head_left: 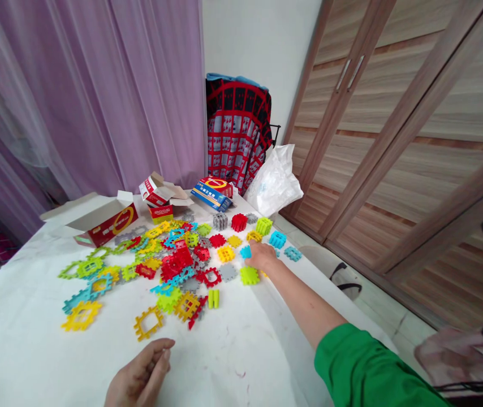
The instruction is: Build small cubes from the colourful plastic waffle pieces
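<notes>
Room with purple curtain (152, 96) at upper left, wood wardrobe (377, 113) at right; white table (55, 356) below. Right hand (263, 255): right of centre, palm down, fingers bent toward the tabletop; whether they grip anything cannot be told. Blue piece (245, 252): at the fingertips, just left of them in the frame, partly covered; roughly square, no clear long axis. Yellow piece (254, 236): just above the fingers. Green tile (249, 276): just below the hand. Right hand is much the nearer to all three. Left hand (142, 374): bottom, left of centre, fingers loosely curled, thumb alongside; nothing seen in it, inner palm hidden. Outward, upper side: green stack (264, 226), red stack (238, 222), grey stack (220, 221); to the right, blue stack (277, 239). Left of the blue piece: yellow tile (225, 254), then loose pile (177, 263), mixed colours, overlapping. Neighbouring pieces crowd the fingertips above and below. Far edge: open box (108, 223), blue box (211, 196), white bag (275, 181).
</notes>
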Tool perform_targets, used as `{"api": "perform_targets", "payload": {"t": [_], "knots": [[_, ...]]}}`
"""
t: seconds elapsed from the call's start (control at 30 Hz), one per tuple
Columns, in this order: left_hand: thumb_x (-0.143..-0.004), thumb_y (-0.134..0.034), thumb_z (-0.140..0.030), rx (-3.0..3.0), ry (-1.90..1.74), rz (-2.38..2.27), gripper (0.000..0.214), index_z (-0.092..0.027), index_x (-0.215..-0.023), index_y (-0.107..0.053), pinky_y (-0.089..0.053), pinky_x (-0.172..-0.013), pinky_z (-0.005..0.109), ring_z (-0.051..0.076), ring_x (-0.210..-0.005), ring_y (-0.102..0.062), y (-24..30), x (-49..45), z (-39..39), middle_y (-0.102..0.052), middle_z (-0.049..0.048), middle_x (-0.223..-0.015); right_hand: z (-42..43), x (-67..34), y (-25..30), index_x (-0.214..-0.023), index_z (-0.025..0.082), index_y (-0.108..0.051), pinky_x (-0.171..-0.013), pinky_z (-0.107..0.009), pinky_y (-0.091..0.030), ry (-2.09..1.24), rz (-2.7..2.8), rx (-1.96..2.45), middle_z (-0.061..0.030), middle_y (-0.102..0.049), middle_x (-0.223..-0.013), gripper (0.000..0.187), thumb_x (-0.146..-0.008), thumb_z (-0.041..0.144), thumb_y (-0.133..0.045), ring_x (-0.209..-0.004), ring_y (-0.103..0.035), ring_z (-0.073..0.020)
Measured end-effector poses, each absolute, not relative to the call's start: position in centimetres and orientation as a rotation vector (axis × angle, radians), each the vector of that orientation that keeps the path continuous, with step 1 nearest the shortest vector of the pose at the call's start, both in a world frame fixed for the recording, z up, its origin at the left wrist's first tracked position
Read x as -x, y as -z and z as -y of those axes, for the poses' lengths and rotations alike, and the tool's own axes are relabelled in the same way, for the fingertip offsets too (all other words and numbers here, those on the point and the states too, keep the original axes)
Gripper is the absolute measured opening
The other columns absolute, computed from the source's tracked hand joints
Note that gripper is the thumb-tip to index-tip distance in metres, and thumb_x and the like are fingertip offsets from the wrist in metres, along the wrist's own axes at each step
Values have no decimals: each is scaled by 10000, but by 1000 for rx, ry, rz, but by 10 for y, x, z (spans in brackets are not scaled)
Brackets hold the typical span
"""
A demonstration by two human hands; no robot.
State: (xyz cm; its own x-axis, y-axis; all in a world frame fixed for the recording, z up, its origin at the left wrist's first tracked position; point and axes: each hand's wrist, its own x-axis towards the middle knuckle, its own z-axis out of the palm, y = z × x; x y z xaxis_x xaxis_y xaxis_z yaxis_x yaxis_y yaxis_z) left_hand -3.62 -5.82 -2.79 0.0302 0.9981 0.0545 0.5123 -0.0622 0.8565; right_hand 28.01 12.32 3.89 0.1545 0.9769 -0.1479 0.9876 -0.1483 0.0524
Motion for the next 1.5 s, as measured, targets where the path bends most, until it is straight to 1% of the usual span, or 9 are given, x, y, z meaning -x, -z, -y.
{"api": "perform_targets", "payload": {"t": [0.17, 0.3, 0.4, 0.5, 0.67, 0.9, 1.2, 1.37, 1.5], "knots": [[-747, -562, -661, -1656, -928, -1575, 460, -256, -894, -723, -527, -564, 194, 157, -585, -662, 27, 35, 58, -686, -22, -608, -126, -283, -39, -1301, 200, -504, -870, -330, -470, 144, -2058, -2204, -133, -664, -1227, 590, -748, 307, -678, -1122, -630, -264], [-756, -553, -660, -1665, -934, -1576, 463, -257, -908, -723, -524, -565, 192, 158, -596, -666, 25, 34, 60, -693, -19, -620, -126, -287, -40, -1327, 202, -491, -867, -320, -470, 166, -2083, -2174, -131, -649, -1256, 611, -750, 296, -669, -1137, -621, -257], [-753, -550, -669, -1672, -918, -1575, 474, -255, -903, -725, -523, -555, 193, 158, -584, -663, 24, 34, 60, -690, -18, -612, -124, -288, -42, -1310, 211, -506, -853, -317, -475, 176, -2074, -2182, -124, -657, -1241, 612, -742, 365, -672, -1128, -624, -259], [-746, -548, -682, -1674, -912, -1577, 489, -251, -893, -726, -519, -540, 192, 156, -561, -655, 25, 35, 60, -677, -21, -588, -122, -286, -43, -1274, 206, -529, -833, -332, -481, 166, -2035, -2222, -136, -667, -1218, 562, -763, 413, -640, -1110, -633, -273], [-755, -548, -667, -1690, -919, -1572, 470, -255, -895, -726, -513, -530, 188, 151, -546, -648, 27, 35, 59, -671, -28, -580, -120, -283, -43, -1227, 204, -556, -823, -344, -486, 148, -1986, -2262, -139, -685, -1187, 479, -780, 361, -625, -1093, -645, -281], [-784, -520, -661, -1704, -903, -1578, 471, -257, -919, -721, -527, -570, 199, 161, -594, -664, 24, 35, 60, -687, -19, -614, -121, -283, -41, -1222, 188, -564, -834, -350, -492, 154, -1979, -2257, -142, -685, -1193, 477, -778, 347, -640, -1106, -642, -289], [-773, -539, -653, -1702, -911, -1573, 456, -255, -904, -721, -517, -537, 191, 150, -538, -641, 23, 34, 59, -666, -26, -577, -120, -283, -41, -1225, 195, -566, -822, -351, -493, 131, -1966, -2257, -142, -696, -1169, 482, -769, 334, -639, -1085, -652, -290], [-760, -540, -674, -1699, -923, -1575, 480, -251, -887, -727, -513, -523, 189, 147, -527, -635, 22, 33, 59, -658, -27, -564, -122, -283, -39, -1215, 173, -572, -818, -354, -494, 113, -1977, -2242, -155, -695, -1160, 476, -770, 330, -636, -1080, -653, -296], [-795, -543, -623, -1707, -898, -1548, 426, -259, -919, -725, -515, -556, 181, 147, -573, -650, 26, 36, 61, -676, -28, -604, -122, -283, -38, -1221, 177, -569, -838, -363, -491, 97, -1985, -2235, -151, -693, -1169, 480, -770, 326, -639, -1085, -651, -295]]}}
